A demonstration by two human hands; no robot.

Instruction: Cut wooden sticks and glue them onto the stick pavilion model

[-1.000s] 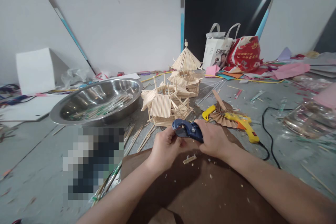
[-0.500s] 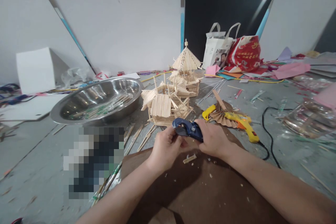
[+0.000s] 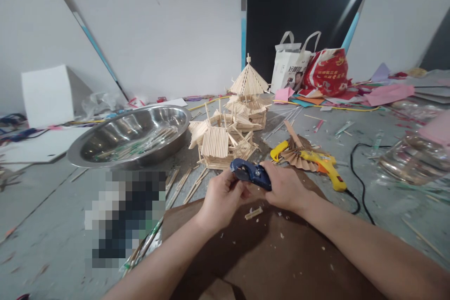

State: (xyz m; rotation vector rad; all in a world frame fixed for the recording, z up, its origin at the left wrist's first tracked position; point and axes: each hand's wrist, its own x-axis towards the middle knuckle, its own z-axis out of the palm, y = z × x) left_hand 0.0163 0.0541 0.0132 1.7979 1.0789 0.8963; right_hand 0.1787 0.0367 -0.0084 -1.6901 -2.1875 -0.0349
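My right hand is wrapped round the handles of a blue pipe cutter, whose hooked jaw points left. Fingers pinched, my left hand is right at that jaw; whatever it holds is hidden behind the fingers and the tool. Below the hands, a short bundle of wooden sticks lies on a brown board among small chips. Just beyond the cutter stands a pavilion model made of sticks, with a taller pointed-roof tower behind it.
A steel basin with bagged sticks stands at left. Loose sticks lie nearer. At right are a yellow glue gun with a black cord, a folded brown paper fan and a clear plastic container. Bags stand at the back.
The cutter's blade appears to have moved closer to its hooked jaw. Both hands stay in nearly the same place.
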